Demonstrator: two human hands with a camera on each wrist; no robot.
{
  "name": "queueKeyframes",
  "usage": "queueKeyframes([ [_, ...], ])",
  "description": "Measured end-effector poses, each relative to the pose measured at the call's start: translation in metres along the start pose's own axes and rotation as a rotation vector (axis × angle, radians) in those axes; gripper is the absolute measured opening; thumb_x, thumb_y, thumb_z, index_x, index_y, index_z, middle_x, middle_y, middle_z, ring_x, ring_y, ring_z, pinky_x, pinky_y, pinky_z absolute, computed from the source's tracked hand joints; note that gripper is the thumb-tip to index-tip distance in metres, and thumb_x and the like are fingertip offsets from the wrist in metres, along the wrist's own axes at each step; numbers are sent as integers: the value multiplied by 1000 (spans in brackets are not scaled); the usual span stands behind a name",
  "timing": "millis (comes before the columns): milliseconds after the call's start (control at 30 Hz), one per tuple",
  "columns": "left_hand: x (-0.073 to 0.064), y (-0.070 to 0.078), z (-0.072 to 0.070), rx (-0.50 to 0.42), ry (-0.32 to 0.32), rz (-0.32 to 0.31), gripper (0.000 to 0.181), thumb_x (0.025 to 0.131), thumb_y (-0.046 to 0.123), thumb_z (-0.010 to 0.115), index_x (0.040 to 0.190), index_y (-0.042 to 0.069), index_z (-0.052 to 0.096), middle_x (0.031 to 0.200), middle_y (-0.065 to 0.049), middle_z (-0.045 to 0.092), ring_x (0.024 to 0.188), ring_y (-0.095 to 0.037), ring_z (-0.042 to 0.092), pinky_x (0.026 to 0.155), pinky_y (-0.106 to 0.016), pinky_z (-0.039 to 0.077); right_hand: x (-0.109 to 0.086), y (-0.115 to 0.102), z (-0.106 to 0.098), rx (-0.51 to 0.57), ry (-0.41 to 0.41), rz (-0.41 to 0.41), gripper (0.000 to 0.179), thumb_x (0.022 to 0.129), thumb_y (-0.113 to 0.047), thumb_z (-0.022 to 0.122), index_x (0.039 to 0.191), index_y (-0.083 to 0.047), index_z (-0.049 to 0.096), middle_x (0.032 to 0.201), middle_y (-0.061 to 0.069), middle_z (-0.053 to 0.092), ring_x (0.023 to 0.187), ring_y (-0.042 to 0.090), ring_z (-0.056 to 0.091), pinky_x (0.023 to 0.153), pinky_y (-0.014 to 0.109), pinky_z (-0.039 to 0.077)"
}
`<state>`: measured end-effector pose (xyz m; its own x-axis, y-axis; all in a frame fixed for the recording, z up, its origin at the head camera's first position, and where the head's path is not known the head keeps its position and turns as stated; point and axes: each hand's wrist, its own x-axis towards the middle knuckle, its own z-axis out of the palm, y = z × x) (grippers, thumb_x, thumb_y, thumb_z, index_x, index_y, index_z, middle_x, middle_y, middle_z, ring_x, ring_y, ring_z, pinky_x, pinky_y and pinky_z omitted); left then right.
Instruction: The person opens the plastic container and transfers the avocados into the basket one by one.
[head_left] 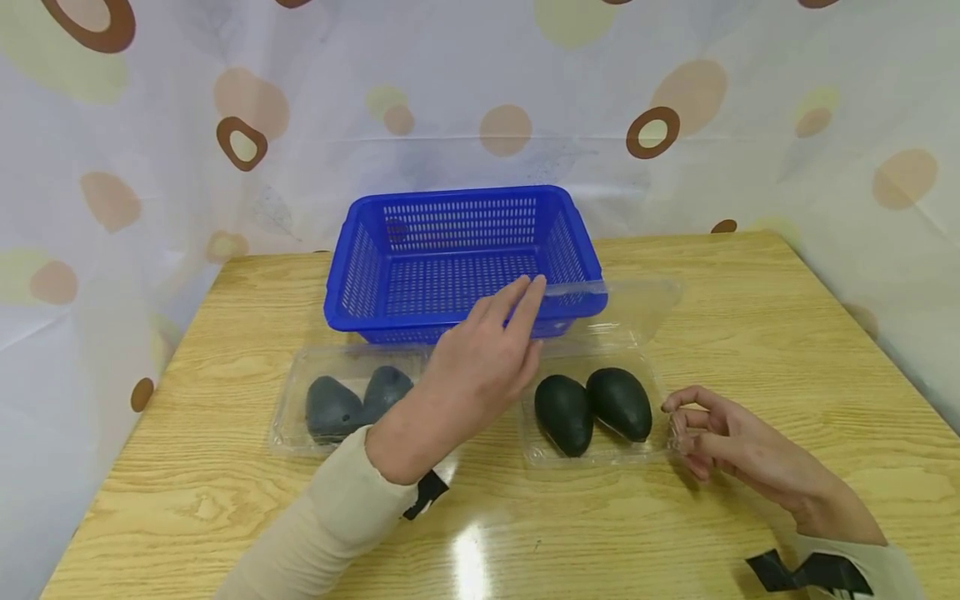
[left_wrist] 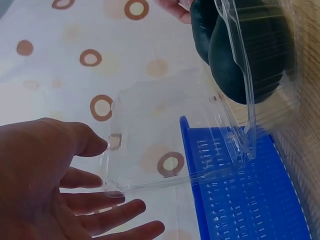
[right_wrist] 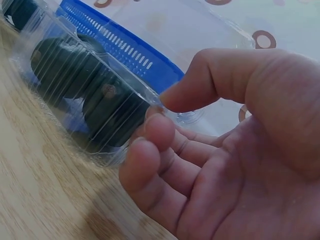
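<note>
Two dark green avocados (head_left: 619, 405) lie in the base of a clear plastic clamshell container (head_left: 540, 454), right of centre. Its hinged lid (left_wrist: 150, 135) stands raised at the back, overlapping the blue basket in the head view. My left hand (head_left: 483, 354) is at the lid's left edge, thumb and fingers extended and apart, fingertips right at the plastic. At the container's right side, my right hand (head_left: 738, 442) pinches the rim between thumb and curled fingers; the right wrist view shows the fingertips at that corner (right_wrist: 157, 102).
A blue slotted basket (head_left: 461, 321) stands at the back of the wooden table (head_left: 750, 333). To the left, a second clear container (head_left: 288, 433) holds two more dark avocados (head_left: 332, 407), partly behind my left forearm. A spotted curtain (head_left: 450, 83) hangs behind and at the sides.
</note>
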<state>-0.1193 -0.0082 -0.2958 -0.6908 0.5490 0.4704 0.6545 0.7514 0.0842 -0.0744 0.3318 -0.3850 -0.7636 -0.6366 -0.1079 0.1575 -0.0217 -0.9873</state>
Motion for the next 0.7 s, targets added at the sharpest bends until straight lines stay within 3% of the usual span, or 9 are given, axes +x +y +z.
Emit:
queueKeyframes([
  [67,-2,-2,0,-2,12,-4,60,99,25,58,152,5,37,150,-15,48,126,-30,58,75,-38,62,-1,0,0,-14,-6,5,28,103,5,34,131,3,31,89,-2,57,62,35,37,57,45,47],
  [300,-9,-7,0,39,138,39,60,94,21,62,147,1,43,149,-19,48,128,-33,56,104,-44,52,-5,0,-4,-34,-39,17,33,101,7,35,134,2,31,92,0,57,64,37,37,58,44,48],
  [700,-24,-2,3,32,211,114,46,92,15,61,135,1,56,132,-16,59,126,-31,55,110,-41,46,-6,1,-6,-31,-60,30,33,102,6,35,135,1,31,91,-1,58,63,40,34,56,45,47],
])
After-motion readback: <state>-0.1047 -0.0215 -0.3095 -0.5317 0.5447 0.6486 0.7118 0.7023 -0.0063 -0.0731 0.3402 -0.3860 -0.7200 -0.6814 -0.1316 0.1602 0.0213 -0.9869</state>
